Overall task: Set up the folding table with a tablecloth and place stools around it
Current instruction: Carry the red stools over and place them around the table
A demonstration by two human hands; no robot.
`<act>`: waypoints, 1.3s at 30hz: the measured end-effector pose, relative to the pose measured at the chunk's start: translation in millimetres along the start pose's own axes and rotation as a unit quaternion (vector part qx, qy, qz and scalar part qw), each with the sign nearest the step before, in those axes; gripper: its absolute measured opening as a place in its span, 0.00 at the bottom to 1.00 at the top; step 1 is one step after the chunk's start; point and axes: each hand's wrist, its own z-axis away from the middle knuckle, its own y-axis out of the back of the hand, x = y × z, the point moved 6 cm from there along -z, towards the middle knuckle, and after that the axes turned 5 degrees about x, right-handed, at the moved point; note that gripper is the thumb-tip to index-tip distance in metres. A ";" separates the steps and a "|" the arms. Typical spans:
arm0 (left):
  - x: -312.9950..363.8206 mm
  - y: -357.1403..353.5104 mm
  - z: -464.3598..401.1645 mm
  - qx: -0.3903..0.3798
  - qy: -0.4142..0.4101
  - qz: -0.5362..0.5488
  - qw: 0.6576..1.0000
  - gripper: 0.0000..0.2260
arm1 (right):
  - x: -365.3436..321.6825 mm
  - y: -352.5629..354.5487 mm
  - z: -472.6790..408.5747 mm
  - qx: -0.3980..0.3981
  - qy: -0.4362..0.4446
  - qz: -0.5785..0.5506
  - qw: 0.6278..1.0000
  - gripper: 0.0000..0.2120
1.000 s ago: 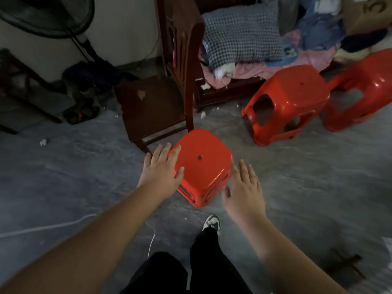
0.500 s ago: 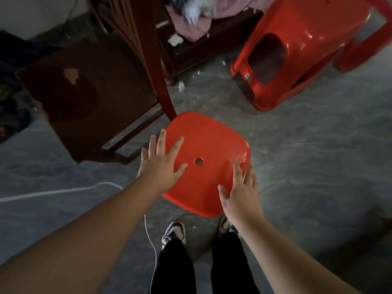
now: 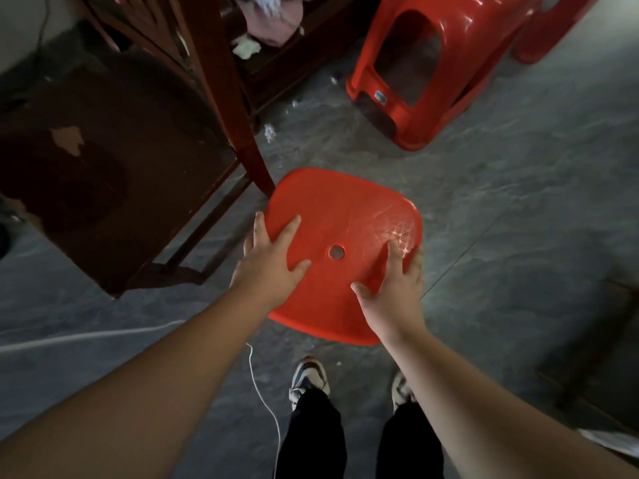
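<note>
stool (image 3: 345,243): red moulded plastic, standing upright on the floor (image 3: 518,254) just in front of the person's shoes (image 3: 308,376), its back corner close to a leg of the dark wooden chair (image 3: 114,160); whether it is touching that leg cannot be told.
seat: smooth and glossy, with rounded corners and a small hole at the centre; only the top is showing, the legs being hidden beneath it.
left hand (image 3: 268,261): lying on the seat's left edge, fingers (image 3: 288,231) spread wide and nearly straight, thumb resting on the top; not gripping anything that can be seen.
right hand (image 3: 394,285): lying on the right edge, forefinger and thumb on the top, the outer fingers seeming to be dropping over the rim; a firm hold is not showing.
weight: probably light, since it is a hollow shell; one person is likely managing it easily.
stiffness: probably rigid enough to lift by the rim, flexing only slightly.
grip: the shiny top is looking slippery for flat palms; curling fingers under the two opposite rims is looking the safer hold.
fragility: low, though knocking the chair is a risk.
second stool (image 3: 432,63): lying tipped on its side further back, well apart, with another red one partly in view beyond it.
</note>
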 end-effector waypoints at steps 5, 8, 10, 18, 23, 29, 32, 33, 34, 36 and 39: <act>26.3 -0.1 28.4 0.002 -0.018 -0.016 1.000 0.36 | 21.7 26.1 23.0 0.013 -0.010 -0.033 0.999 0.44; 57.5 0.0 57.1 -0.003 -0.041 -0.019 0.999 0.35 | 47.5 53.1 50.0 0.024 -0.030 -0.051 0.998 0.45; 79.9 -6.0 81.3 -0.013 -0.054 -0.019 0.998 0.35 | 70.0 74.7 72.7 0.033 -0.047 -0.055 0.997 0.45; 179.3 -78.6 218.7 -0.037 -0.115 -0.009 0.993 0.36 | 211.6 157.3 187.0 0.083 -0.105 -0.073 0.988 0.44; 238.4 -149.2 321.1 -0.054 -0.138 -0.009 0.989 0.37 | 324.9 196.6 268.4 0.093 -0.144 -0.082 0.982 0.44; 324.0 -244.8 427.0 -0.108 -0.196 -0.053 0.973 0.37 | 478.0 233.1 353.0 0.118 -0.213 -0.106 0.964 0.43; 365.5 -296.1 474.4 -0.132 -0.227 -0.084 0.961 0.37 | 554.1 243.1 386.3 0.122 -0.253 -0.123 0.952 0.44; 378.5 -312.7 488.5 -0.137 -0.239 -0.090 0.957 0.37 | 578.2 245.3 395.3 0.126 -0.264 -0.129 0.948 0.44; 391.0 -329.3 502.1 -0.144 -0.247 -0.096 0.953 0.36 | 601.9 247.6 404.0 0.130 -0.273 -0.132 0.944 0.44; 412.8 -363.3 527.4 -0.155 -0.259 -0.104 0.948 0.36 | 647.0 251.5 419.2 0.141 -0.287 -0.134 0.938 0.44; 440.3 -413.5 558.5 -0.170 -0.275 -0.101 0.941 0.36 | 709.7 256.2 434.8 0.151 -0.303 -0.133 0.932 0.44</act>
